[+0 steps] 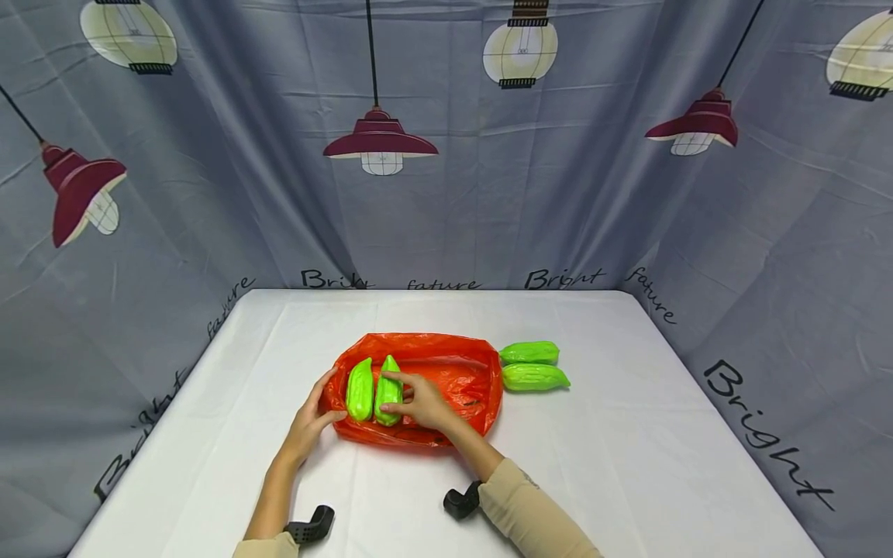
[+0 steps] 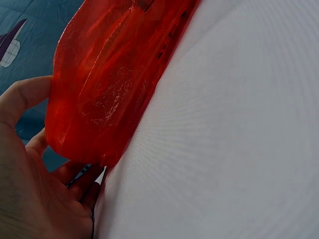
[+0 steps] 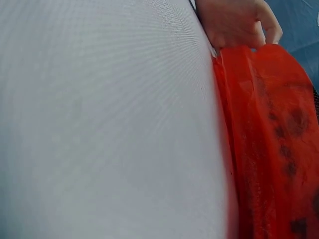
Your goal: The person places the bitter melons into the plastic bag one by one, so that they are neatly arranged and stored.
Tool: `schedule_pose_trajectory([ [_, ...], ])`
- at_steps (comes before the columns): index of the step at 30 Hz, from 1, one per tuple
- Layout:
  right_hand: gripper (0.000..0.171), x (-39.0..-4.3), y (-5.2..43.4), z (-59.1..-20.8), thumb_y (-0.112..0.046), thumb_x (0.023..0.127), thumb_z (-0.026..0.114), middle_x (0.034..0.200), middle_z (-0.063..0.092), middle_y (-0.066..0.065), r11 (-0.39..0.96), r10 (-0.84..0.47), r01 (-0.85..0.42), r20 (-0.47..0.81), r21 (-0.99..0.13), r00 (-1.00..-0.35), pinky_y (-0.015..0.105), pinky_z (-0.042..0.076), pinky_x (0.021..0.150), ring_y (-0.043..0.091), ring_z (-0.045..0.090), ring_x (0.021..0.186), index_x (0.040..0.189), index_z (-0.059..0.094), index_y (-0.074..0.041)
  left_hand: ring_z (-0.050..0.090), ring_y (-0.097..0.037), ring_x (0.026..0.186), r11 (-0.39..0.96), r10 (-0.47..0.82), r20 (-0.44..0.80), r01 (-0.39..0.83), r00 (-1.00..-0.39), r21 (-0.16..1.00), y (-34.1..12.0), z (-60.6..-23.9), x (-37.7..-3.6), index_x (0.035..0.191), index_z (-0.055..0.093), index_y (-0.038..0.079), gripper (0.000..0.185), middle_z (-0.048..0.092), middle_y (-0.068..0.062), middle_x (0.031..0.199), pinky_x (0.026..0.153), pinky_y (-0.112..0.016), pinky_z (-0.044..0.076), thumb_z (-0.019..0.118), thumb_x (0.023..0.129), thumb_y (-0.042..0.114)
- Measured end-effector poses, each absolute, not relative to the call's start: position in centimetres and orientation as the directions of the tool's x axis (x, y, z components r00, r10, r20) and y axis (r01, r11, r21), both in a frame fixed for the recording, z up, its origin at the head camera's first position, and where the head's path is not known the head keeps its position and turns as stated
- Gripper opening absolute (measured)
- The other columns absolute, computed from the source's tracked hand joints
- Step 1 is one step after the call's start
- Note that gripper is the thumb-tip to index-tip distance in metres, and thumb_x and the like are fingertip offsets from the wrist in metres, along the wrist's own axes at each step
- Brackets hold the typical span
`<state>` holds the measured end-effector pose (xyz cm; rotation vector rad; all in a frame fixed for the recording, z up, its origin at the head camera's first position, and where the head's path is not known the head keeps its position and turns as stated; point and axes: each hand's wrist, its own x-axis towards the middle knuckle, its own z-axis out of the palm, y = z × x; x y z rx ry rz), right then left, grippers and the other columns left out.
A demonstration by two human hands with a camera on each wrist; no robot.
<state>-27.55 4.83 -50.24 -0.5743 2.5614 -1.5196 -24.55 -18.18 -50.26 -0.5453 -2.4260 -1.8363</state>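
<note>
An orange-red plastic bag (image 1: 446, 372) lies flat on the white table (image 1: 628, 434). Two green ridged gourds rest on its left part, the left gourd (image 1: 359, 390) and the right gourd (image 1: 388, 364). My left hand (image 1: 329, 399) grips the bag's left edge beside the left gourd. The left wrist view shows that hand (image 2: 40, 144) with thumb and fingers around the bag (image 2: 109, 84). My right hand (image 1: 385, 391) holds the right gourd, thumb and forefinger curled across it. In the right wrist view only the bag (image 3: 269, 139) and my left hand (image 3: 239, 25) show.
Two more green gourds, the far one (image 1: 529, 353) and the near one (image 1: 534, 377), lie side by side on the table just off the bag's right end. A grey curtain with printed lamps (image 1: 380, 143) closes in the table on three sides.
</note>
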Motion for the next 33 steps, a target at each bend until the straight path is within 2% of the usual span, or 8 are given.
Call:
schedule_pose_trajectory([
  [24, 0.057, -27.98, 4.76, -50.56, -0.03, 0.082, 0.069, 0.108, 0.062, 0.012, 0.486, -0.442, -0.325, 0.092, -0.812, -0.892, 0.023, 0.048, 0.066, 0.017, 0.059, 0.089, 0.135, 0.05, -0.018, 0.02, -0.041, 0.133, 0.245, 0.243, 0.233, 0.292, -0.942, 0.925, -18.19, -50.12, -24.49, 0.145, 0.025, 0.005, 0.071, 0.023, -0.021, 0.148, 0.105, -0.058, 0.014, 0.061, 0.083, 0.005],
  [33, 0.057, -28.17, 4.77, -50.66, -0.029, 0.083, 0.068, 0.11, 0.061, 0.011, 0.483, -0.452, -0.334, 0.096, -0.809, -0.887, 0.023, 0.048, 0.068, 0.017, 0.06, 0.09, 0.135, 0.049, -0.017, 0.02, -0.041, 0.133, 0.244, 0.246, 0.243, 0.303, -0.938, 0.921, -18.22, -50.05, -24.48, 0.144, 0.025, 0.004, 0.071, 0.023, -0.022, 0.147, 0.105, -0.058, 0.014, 0.06, 0.083, 0.004],
])
